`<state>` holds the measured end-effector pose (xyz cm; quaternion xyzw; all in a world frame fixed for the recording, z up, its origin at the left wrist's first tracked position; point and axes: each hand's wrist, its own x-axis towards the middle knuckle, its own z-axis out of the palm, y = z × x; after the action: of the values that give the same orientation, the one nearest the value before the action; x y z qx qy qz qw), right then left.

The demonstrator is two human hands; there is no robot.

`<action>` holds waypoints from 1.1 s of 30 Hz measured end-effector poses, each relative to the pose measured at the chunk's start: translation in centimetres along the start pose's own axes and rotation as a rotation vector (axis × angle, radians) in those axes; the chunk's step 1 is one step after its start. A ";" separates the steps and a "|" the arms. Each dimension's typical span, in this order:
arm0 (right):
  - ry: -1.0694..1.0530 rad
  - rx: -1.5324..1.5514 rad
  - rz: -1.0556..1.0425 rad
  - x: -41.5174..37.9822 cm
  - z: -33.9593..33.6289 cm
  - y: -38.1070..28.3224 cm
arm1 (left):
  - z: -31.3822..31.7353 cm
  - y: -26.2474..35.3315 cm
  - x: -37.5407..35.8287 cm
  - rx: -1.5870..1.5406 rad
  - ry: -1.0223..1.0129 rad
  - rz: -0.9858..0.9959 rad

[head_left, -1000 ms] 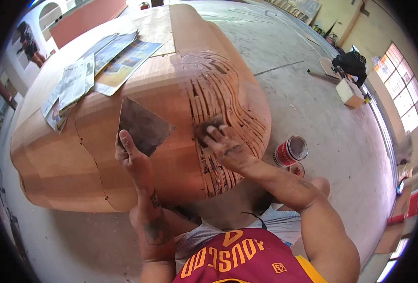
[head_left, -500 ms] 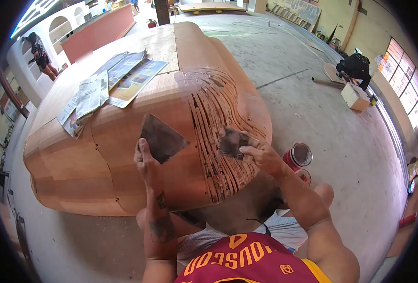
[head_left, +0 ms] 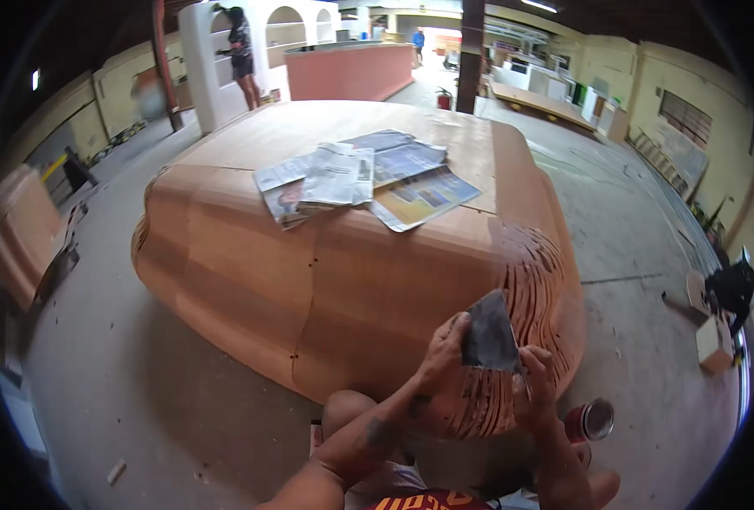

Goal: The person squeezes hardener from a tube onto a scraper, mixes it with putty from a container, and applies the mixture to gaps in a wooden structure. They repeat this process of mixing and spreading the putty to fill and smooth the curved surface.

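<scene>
My left hand (head_left: 445, 347) grips the edge of a dark, smudged square spreader plate (head_left: 490, 331), held up in front of the wooden form. My right hand (head_left: 536, 387) is closed at the plate's right side; the smaller spreader plate it holds is turned nearly edge-on and mostly hidden. Behind both hands is a large curved plywood form (head_left: 224, 246). Its near right corner (head_left: 534, 263) is made of narrow curved strips with gaps and a pinkish smear around them. Sheets of newspaper (head_left: 338, 174) lie on top of the form.
A red can (head_left: 594, 421) stands on the concrete floor to my right. Farther right are a white box (head_left: 715, 344) and a black bag-like bundle (head_left: 731, 289). A person (head_left: 241, 55) stands at white arched shelves at the back left, near a pink counter (head_left: 351, 75).
My view has swung up and left. Both hands, previously apart, have come together, bringing the two spreader plates close or into contact in front of the stripped corner.
</scene>
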<state>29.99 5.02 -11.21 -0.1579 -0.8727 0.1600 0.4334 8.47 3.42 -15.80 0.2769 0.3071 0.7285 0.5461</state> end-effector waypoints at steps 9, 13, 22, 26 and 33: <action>-0.297 -0.116 0.219 -1.7 -1.7 2.1 | 2.2 2.5 -2.4 -0.296 -0.070 -0.072; 0.063 0.187 0.341 -1.7 -3.0 1.3 | 0.6 2.3 -0.5 -0.165 -0.034 -0.035; 0.122 -0.015 -0.046 -1.6 -0.3 -0.7 | 0.1 -1.1 0.3 -0.116 0.034 -0.107; -0.058 0.204 0.406 -3.4 -2.7 0.5 | 0.3 1.3 -0.9 -0.058 0.025 -0.016; 0.139 0.279 0.450 -6.7 -1.7 -1.8 | 1.2 1.8 -2.0 0.299 0.109 0.368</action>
<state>35.01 0.83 -14.22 -0.2973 -0.7534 0.3595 0.4635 8.74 1.27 -13.79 0.3662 0.3850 0.7760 0.3398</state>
